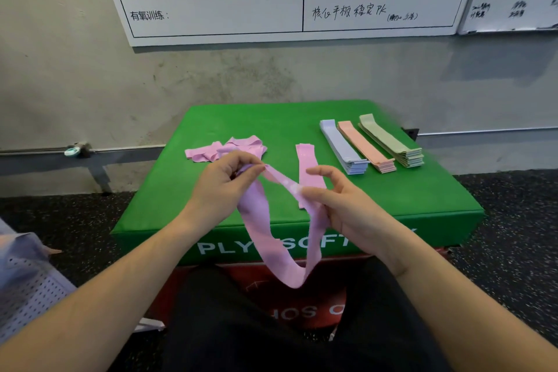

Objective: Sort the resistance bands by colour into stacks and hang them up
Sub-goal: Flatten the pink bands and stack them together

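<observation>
Item: pink band (273, 248), looping down, both hands pinching it. Left hand (225, 181) at 10 o'clock, right hand (338, 204) at 2.

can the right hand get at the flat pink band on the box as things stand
Probably not yet: the right hand pinches the pink band held with the left hand. The flat pink band lies uncovered just beyond.

Both hands (225, 181) (338, 205) pinch pink band (271, 254) above green box (392, 199).
</observation>
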Demonstrator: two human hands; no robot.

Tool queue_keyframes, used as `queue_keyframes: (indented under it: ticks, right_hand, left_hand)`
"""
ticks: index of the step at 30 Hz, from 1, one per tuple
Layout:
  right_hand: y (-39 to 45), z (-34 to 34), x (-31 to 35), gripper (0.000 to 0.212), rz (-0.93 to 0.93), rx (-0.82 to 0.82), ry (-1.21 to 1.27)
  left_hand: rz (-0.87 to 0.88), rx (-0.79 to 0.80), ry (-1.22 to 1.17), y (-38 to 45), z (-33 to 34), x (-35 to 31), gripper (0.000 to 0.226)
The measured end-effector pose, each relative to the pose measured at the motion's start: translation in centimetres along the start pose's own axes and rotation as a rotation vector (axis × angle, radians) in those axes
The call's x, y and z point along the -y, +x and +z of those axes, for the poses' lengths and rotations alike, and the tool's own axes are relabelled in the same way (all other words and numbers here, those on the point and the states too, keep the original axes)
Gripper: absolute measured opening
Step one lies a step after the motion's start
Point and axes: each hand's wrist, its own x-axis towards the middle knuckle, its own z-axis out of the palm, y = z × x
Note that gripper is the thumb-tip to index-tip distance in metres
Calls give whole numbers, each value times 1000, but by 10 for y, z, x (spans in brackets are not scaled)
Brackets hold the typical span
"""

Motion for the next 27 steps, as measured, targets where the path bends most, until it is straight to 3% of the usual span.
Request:
queue_keyframes:
  ticks: [5,8,14,20,27]
  right_hand:
    - [-9,-7,3,34,-50,39,105]
    - [-13,-8,3,37,-114,47,6]
    - [-14,-3,7,25,-178,-74,-213]
    - [-15,-6,10,32,-175,-47,-367]
    - [-14,-9,17,26,-219,-81,-468]
  left_hand:
    - [-56,-81,-125,3,-3,9,18]
    - [-92,-87,-144,4,-3,14,16]
    - [-124,-20,-108,-6,8,24,5]
    - [-109,25,-75,-16,13,27,9]
    - [-127,224,119,-27,16,34,6]
